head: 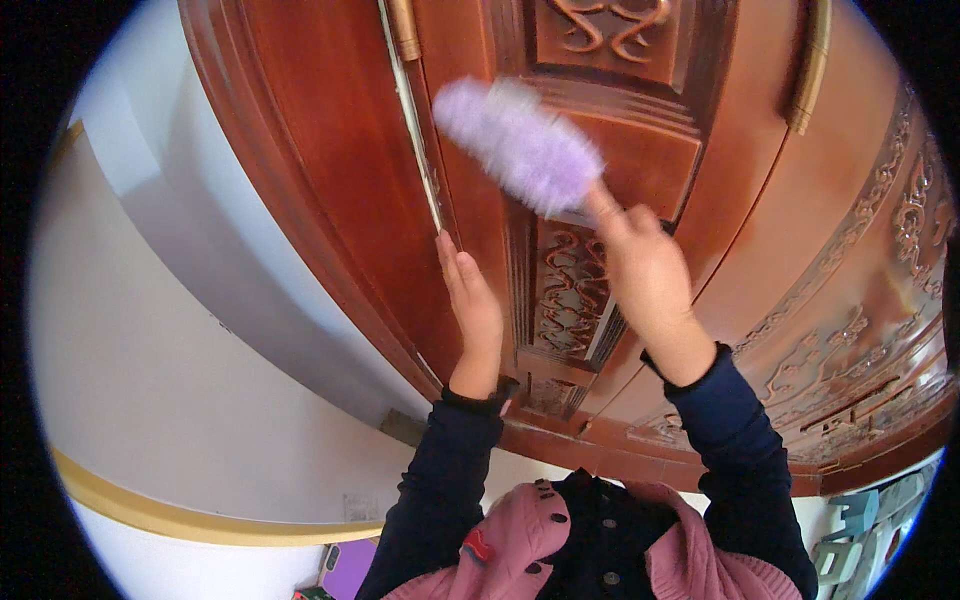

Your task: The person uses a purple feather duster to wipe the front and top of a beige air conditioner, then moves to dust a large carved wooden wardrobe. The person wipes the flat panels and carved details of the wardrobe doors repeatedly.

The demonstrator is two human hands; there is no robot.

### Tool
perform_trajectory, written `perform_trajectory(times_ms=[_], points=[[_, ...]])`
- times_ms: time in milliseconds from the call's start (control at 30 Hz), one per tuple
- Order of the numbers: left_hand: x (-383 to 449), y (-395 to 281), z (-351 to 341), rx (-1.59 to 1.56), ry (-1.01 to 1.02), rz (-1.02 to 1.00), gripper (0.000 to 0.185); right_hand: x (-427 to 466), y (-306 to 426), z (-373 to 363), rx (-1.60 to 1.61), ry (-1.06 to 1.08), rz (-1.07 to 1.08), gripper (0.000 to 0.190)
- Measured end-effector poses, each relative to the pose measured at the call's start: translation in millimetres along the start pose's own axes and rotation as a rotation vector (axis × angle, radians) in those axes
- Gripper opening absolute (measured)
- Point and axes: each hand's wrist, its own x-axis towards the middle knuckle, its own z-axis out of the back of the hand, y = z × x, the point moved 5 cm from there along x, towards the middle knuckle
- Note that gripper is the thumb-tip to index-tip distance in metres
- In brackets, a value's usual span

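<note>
A fluffy purple duster point(525, 146), slightly blurred, is held by its handle in my right hand point(649, 270), its head in front of a carved reddish-brown wooden door point(465, 180). My left hand point(474, 307) is raised lower down and to the left, its fingertips at the door's edge beside a pale strip point(420, 142); its fingers look extended, and I see nothing in it. Below the duster, the door bears a panel of scrolled openwork point(570, 292). Gold-coloured hinge barrels point(406, 30) stand out near the top.
More carved door panels point(847, 322) curve away on the right. A white wall point(187, 360) with a yellow band point(217, 525) runs along the left. Small plastic stools point(836, 562) stand at the lower right, and a purple object point(351, 570) at the bottom left.
</note>
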Motion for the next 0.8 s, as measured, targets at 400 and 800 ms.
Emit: perform_trajectory(times_ms=[400,800], points=[[-50,34,-11,0.333,0.276,0.269,0.070,-117,-42,-88,-0.113,0.839,0.150,0.065],[-42,-96,-54,0.184,0.322,-0.405,0.059,-49,-63,88,-0.025,-0.374,-0.109,0.070]])
